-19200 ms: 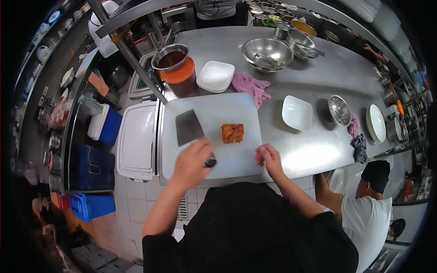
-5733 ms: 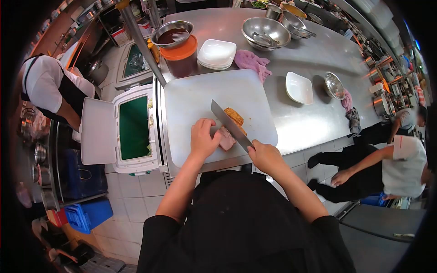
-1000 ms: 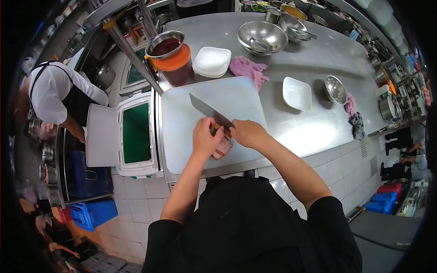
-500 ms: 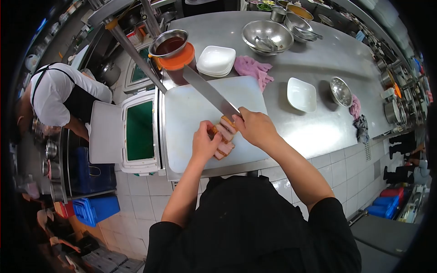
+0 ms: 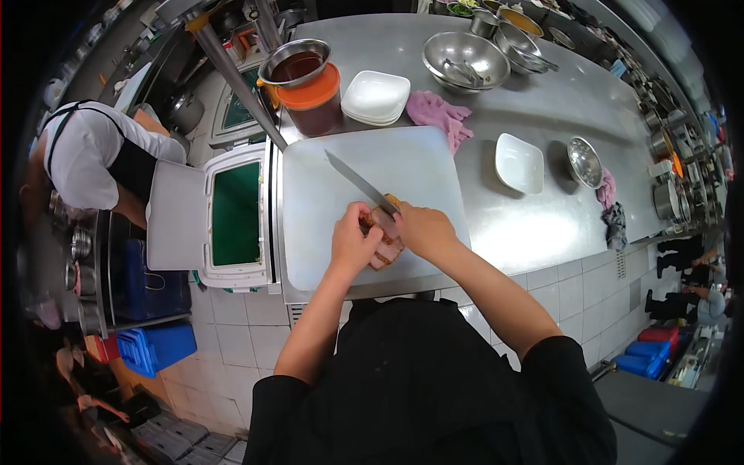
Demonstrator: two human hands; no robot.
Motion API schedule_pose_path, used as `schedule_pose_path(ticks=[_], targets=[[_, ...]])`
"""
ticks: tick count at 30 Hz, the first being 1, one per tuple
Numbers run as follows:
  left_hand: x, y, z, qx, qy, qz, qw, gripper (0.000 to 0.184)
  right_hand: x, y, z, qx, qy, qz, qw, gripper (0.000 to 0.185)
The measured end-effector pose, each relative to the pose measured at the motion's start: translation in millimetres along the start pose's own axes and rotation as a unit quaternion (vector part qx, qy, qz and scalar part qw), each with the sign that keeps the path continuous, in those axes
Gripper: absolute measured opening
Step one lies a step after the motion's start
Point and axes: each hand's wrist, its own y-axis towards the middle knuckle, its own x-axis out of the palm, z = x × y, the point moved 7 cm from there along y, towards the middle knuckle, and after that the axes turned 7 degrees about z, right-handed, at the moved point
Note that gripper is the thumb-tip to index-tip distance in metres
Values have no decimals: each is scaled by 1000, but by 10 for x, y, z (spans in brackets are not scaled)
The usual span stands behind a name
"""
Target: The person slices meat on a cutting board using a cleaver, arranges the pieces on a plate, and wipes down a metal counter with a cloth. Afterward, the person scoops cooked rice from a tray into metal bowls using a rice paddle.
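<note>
My right hand is closed round the handle of a knife. Its long blade points up and left over the white cutting board and lies across the roast pork belly. The pork has a browned crust and pale meat, and it is cut in pieces near the board's front edge. With curled fingers, my left hand holds the meat from the left side. The fingers and blade hide part of the pork and the exact cutting line.
Behind the board stand an orange-lidded tub with a steel bowl of dark liquid on top, stacked white dishes and a pink cloth. A white dish sits rightward. An open bin and a person are at left.
The knife has come down and back toward me, from beside the pork's upper end to across it. My right hand has moved slightly left and down; my left hand stays on the meat.
</note>
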Motion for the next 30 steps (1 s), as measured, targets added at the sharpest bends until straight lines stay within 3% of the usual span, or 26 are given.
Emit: schedule_pose_path(ticks=[3, 8, 12, 15, 18, 20, 21, 23, 27, 30], targets=[[-33, -42, -86, -13, -13, -5, 1000, 32, 15, 107, 102, 23, 16, -44, 999, 32], [-180, -23, -80, 50, 31, 22, 998, 20, -602, 56, 325, 100, 110, 12, 989, 34], [-252, 65, 71, 47, 83, 49, 994, 20, -989, -201, 609, 157, 144, 47, 976, 33], [-189, 165, 302, 85, 159, 66, 981, 27, -832, -454, 958, 173, 128, 44, 976, 30], [140, 210, 557, 126, 227, 24, 965, 40, -564, -667, 1200, 152, 107, 34, 982, 28], [458, 203, 698, 143, 382, -22, 913, 55, -519, -739, 1290, 161, 117, 9, 980, 27], [554, 221, 831, 146, 386, -22, 911, 55, -501, -756, 1316, 167, 123, -20, 978, 27], [773, 228, 904, 48, 431, -136, 891, 69, -503, -767, 1400, 168, 137, -31, 976, 28], [1044, 240, 826, 48, 437, -84, 894, 69, -381, -770, 1633, 173, 215, -27, 961, 29], [1046, 274, 704, 73, 368, -36, 926, 67, -368, -791, 1726, 170, 262, -21, 950, 29]])
